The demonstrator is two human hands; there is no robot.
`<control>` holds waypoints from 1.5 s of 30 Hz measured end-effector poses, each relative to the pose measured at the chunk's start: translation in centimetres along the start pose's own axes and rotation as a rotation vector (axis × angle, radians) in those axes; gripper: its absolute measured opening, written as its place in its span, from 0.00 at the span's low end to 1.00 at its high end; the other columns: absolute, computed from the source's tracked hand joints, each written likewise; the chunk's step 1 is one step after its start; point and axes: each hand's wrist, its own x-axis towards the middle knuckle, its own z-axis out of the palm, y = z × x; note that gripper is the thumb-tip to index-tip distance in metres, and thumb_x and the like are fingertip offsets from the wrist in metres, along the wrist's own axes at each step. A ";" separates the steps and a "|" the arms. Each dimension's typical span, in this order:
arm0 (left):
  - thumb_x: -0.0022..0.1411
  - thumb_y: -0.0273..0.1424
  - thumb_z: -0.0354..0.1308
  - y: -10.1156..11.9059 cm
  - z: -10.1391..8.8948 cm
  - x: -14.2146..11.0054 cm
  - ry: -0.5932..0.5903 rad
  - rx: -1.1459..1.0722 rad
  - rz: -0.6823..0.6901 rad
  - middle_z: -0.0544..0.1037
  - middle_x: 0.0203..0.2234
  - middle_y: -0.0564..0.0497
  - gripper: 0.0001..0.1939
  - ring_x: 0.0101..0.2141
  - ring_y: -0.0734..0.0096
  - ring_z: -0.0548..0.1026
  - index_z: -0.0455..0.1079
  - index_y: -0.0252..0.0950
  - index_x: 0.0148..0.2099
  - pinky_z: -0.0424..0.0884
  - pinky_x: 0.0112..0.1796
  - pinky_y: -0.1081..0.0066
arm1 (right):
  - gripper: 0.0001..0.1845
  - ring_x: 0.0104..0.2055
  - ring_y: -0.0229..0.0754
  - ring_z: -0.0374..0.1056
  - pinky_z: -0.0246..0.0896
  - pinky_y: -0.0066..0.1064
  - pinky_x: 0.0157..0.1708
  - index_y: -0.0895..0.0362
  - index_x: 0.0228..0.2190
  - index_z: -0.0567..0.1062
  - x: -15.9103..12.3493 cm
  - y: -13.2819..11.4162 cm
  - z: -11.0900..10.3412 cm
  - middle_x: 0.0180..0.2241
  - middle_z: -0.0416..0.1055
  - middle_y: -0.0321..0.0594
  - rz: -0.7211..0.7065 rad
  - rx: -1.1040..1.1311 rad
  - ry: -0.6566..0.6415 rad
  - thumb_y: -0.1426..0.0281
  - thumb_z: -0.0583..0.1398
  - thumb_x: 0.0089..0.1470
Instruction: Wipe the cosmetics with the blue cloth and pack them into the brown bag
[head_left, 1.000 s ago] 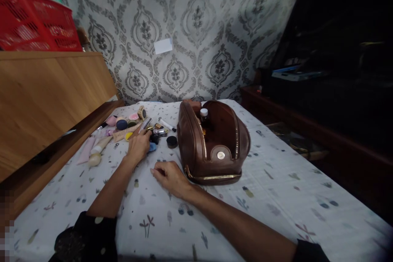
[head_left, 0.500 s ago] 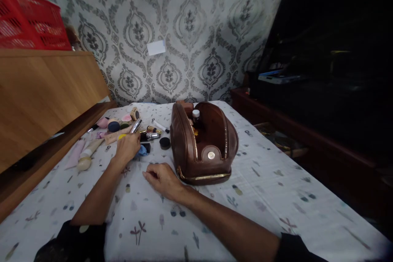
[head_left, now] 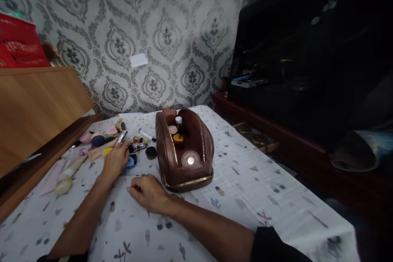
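A brown leather toiletry bag (head_left: 184, 163) stands unzipped on the patterned tablecloth (head_left: 245, 188), with a small white-capped bottle (head_left: 178, 121) and an amber jar (head_left: 178, 138) inside. My left hand (head_left: 116, 160) rests among scattered cosmetics to the bag's left, its fingers curled over a blue item (head_left: 130, 162); whether it grips that item is hidden. My right hand (head_left: 147, 193) lies loosely curled on the cloth just in front of the bag, and I see nothing in it.
Tubes, compacts, lipsticks and a round black lid (head_left: 150, 152) lie left of the bag. A wooden board (head_left: 37, 106) with a red crate (head_left: 18, 45) on top borders the left. Dark furniture (head_left: 307, 69) and a low wooden shelf (head_left: 276, 135) stand right of the table.
The view has swung to the right, so the bag and both hands sit further left in frame. My left hand has stayed on the cosmetics; my right hand has hardly moved.
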 end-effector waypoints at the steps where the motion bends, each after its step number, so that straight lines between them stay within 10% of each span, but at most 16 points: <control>1: 0.69 0.30 0.44 0.0 0.1 0.0 0.001 -0.003 0.005 0.73 0.55 0.42 0.20 0.48 0.54 0.76 0.70 0.38 0.57 0.73 0.45 0.61 | 0.12 0.24 0.34 0.55 0.46 0.26 0.27 0.58 0.23 0.74 0.0 0.0 0.0 0.20 0.65 0.31 -0.001 -0.012 0.001 0.69 0.61 0.58; 25: 0.56 0.22 0.52 -3.5 0.2 0.7 -0.241 -0.206 0.151 0.67 0.63 0.43 0.34 0.61 0.56 0.67 0.59 0.36 0.67 0.64 0.59 0.60 | 0.15 0.23 0.33 0.49 0.42 0.27 0.26 0.58 0.20 0.69 0.2 0.5 0.3 0.18 0.55 0.28 -0.011 0.066 -0.008 0.71 0.59 0.58; 37: 0.60 0.25 0.49 -3.4 -0.9 0.5 -0.249 -0.164 0.066 0.81 0.36 0.48 0.13 0.40 0.60 0.78 0.75 0.39 0.38 0.70 0.39 0.68 | 0.19 0.23 0.32 0.47 0.41 0.27 0.26 0.56 0.18 0.59 0.0 0.2 0.1 0.18 0.51 0.28 -0.012 0.102 -0.018 0.74 0.58 0.57; 45: 0.63 0.25 0.48 -2.2 -0.2 0.3 -0.178 -0.079 -0.018 0.79 0.44 0.44 0.16 0.47 0.56 0.77 0.73 0.38 0.49 0.71 0.42 0.65 | 0.19 0.23 0.32 0.47 0.41 0.26 0.26 0.57 0.18 0.58 0.0 0.2 0.1 0.18 0.51 0.28 0.023 0.097 -0.021 0.73 0.59 0.57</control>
